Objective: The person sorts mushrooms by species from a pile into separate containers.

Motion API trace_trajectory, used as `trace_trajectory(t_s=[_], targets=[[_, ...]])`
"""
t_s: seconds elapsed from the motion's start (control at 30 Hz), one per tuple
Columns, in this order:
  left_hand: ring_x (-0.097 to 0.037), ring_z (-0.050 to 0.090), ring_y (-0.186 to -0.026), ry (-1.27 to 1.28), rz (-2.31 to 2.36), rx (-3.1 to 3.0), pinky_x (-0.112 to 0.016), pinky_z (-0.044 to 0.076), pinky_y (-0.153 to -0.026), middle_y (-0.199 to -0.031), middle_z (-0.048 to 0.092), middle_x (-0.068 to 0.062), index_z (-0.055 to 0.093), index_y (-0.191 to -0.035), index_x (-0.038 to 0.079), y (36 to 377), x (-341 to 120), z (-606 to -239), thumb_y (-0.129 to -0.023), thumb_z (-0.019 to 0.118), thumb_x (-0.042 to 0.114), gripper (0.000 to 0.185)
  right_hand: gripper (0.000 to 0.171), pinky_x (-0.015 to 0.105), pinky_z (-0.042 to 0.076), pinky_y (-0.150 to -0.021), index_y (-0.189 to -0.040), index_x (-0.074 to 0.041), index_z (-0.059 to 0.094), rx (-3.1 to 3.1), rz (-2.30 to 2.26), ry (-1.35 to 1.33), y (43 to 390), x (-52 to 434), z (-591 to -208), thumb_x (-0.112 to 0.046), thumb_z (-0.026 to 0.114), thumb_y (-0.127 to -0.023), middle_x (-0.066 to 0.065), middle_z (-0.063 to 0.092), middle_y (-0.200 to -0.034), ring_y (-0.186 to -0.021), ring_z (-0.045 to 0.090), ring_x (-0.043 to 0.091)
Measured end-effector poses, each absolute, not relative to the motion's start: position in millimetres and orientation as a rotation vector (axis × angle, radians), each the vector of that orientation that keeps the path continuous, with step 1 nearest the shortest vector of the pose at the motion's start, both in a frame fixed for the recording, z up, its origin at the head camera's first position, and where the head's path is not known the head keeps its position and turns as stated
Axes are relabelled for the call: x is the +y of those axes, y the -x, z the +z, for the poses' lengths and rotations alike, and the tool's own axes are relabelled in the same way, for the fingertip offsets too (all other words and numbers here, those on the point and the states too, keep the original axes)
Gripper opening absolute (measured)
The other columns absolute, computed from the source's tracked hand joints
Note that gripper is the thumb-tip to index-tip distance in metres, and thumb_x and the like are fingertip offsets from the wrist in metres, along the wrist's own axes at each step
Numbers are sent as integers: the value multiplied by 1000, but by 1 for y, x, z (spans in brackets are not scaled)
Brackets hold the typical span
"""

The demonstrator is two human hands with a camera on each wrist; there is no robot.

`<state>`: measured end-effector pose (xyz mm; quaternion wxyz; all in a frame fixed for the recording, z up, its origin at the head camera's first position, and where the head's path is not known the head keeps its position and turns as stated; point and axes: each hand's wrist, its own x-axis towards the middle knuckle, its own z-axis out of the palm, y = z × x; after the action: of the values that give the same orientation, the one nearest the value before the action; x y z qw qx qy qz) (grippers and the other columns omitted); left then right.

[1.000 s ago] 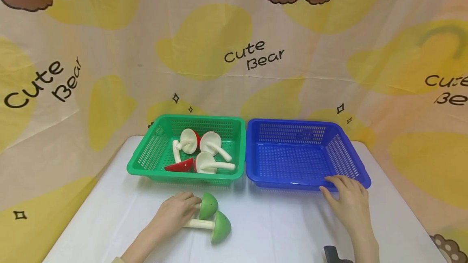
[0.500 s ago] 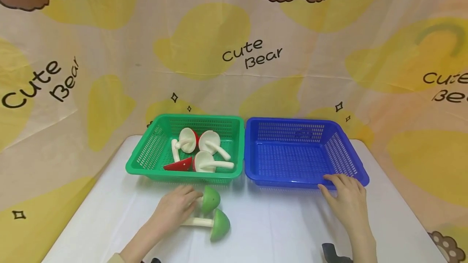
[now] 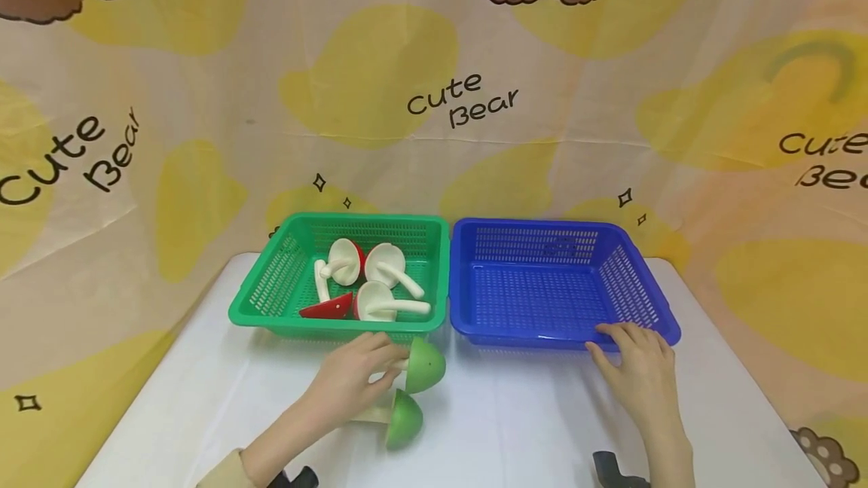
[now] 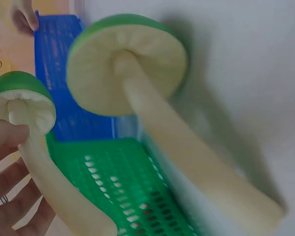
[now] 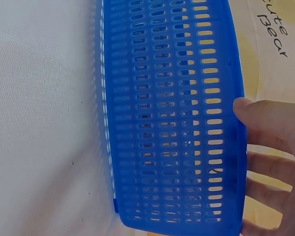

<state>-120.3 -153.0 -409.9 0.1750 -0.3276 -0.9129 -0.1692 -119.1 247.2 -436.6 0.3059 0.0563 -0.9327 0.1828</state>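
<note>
- My left hand (image 3: 353, 382) has its fingers (image 3: 386, 358) curled round the pale stem of a green mushroom (image 3: 426, 364), held just off the surface near the front edge of the green basket (image 3: 271, 288).
- That mushroom's long axis runs left to right: stem in my grasp, cap pointing right, toward the blue basket (image 3: 637, 285). My left hand is clearly the nearer one to it.
- A second green mushroom (image 3: 404, 419) lies on the surface just below the held one, stem leftward under my left hand; I cannot tell whether my hand touches it.
- My right hand (image 3: 640, 371) rests at the blue basket's front right corner, fingers (image 5: 258, 115) laid nearly straight over the rim, steadying rather than clenching.
- The blue basket sits touching the green basket's right side, at the far middle of the surface.
- Inside the green basket lie several red mushrooms (image 3: 353, 281).
</note>
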Motion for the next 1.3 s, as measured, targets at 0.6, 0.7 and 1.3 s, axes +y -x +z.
trace_trajectory(t_s=[0.6, 0.7, 1.3], targets=[[-7, 58, -77, 1138, -445, -2486, -15, 46, -62, -90, 67, 11, 72, -101, 21, 154, -79, -356, -85, 68, 15, 17, 27, 63, 36, -92, -98, -6, 70, -2472, 477, -139, 120, 248, -434, -17, 79, -74, 16, 69, -98, -99, 57, 41], [-7, 56, -76, 1180, -465, -2499, -14, 44, -62, -89, 66, 10, 72, -101, 21, 162, -69, -352, -86, 67, 13, 17, 27, 63, 36, -92, -98, -5, 70, -2470, 467, -141, 120, 247, -435, -17, 79, -74, 15, 69, -97, -99, 58, 41], [-12, 62, -77, 1306, -443, -2728, -18, 44, -55, -90, 68, 4, 73, -103, 18, 214, -7, -354, -89, 63, 12, 19, 27, 63, 36, -93, -97, -6, 70, -2446, 468, -147, 119, 246, -436, -15, 80, -73, 14, 69, -96, -97, 60, 39]])
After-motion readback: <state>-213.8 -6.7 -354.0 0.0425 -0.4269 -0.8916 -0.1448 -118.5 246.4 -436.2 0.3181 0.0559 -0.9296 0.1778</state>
